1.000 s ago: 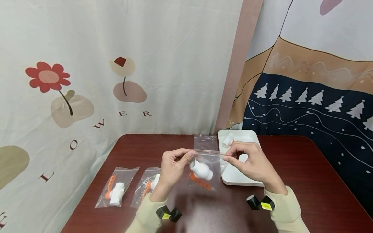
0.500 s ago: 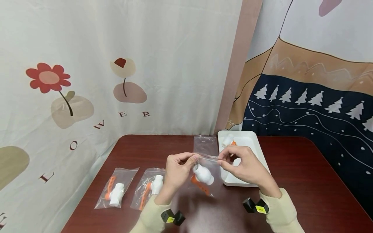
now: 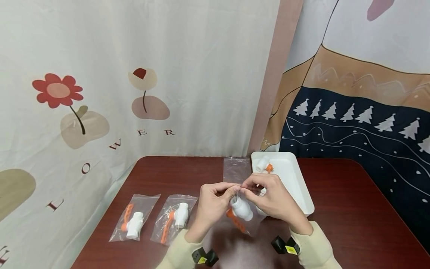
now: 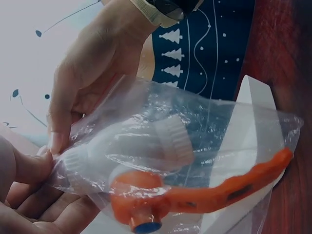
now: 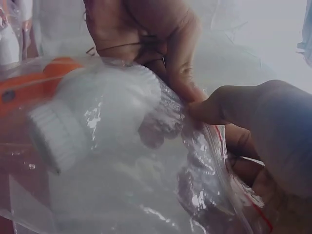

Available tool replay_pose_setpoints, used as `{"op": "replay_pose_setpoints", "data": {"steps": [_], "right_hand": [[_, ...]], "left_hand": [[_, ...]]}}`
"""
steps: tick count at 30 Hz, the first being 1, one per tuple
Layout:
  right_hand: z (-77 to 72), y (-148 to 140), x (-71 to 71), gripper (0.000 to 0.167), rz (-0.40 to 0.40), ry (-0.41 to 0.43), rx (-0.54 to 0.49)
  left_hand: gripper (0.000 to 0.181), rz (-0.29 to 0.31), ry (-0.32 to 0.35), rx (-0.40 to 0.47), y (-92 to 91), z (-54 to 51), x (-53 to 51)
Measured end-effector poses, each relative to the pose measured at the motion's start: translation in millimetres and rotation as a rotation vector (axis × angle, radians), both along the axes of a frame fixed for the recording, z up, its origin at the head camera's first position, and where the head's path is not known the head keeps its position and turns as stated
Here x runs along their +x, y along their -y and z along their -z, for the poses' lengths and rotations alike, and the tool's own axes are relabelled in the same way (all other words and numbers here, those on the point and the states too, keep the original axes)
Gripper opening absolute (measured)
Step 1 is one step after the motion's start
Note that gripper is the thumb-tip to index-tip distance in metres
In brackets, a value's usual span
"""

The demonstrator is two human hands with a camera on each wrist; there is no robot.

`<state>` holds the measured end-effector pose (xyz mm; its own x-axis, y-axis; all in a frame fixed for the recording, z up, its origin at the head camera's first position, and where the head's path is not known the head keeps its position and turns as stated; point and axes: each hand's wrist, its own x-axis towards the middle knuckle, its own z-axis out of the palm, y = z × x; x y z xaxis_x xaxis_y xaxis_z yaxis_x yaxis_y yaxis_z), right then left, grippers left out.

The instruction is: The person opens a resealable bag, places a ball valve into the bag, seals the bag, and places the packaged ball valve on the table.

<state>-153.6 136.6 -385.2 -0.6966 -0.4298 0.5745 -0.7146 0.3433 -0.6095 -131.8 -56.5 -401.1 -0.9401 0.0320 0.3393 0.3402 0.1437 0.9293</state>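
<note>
A clear zip bag (image 4: 204,117) hangs above the table between both hands. Inside it is a white plastic ball valve (image 3: 241,210) with an orange lever handle (image 4: 224,192). My left hand (image 3: 216,203) pinches the bag's top edge between thumb and fingers. Close beside it, my right hand (image 3: 273,198) pinches the same edge, the fingertips of the two hands almost meeting. In the right wrist view, a red seal line (image 5: 258,214) runs along the zip edge by the right thumb. Part of the seal is hidden behind the fingers.
Two more bagged valves, an outer one (image 3: 134,224) and an inner one (image 3: 181,215), lie at the left on the dark red table (image 3: 352,209). A white tray (image 3: 299,179) at the back right holds another orange-handled valve (image 3: 263,163). A flat clear bag (image 3: 235,168) lies beside the tray.
My right hand has slid left along the bag's edge while the left hand has moved right, so they are closer. Both hands and the bagged valve are slightly lower.
</note>
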Motion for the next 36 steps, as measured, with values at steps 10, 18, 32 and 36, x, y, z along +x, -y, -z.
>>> {"op": "replay_pose_setpoints", "data": {"steps": [10,18,32,36], "right_hand": [[1.8,-3.1,-3.2,0.018,0.004,-0.029,0.019],[-1.6,-11.8,-4.6,0.021,0.002,-0.022,0.013],[-7.1,-25.5,-7.1,0.021,0.023,0.003,0.055],[-7.7,-30.4,-8.2,0.019,0.026,-0.01,0.051]], "left_hand": [[0.004,-0.063,-0.007,-0.026,1.0,-4.0,1.3],[0.006,-0.099,-0.031,0.0,8.8,-7.4,-3.1],[0.005,-0.121,-0.01,0.031,18.9,-13.3,-6.5],[0.005,-0.122,0.006,0.055,22.0,-13.4,-8.6]]}}
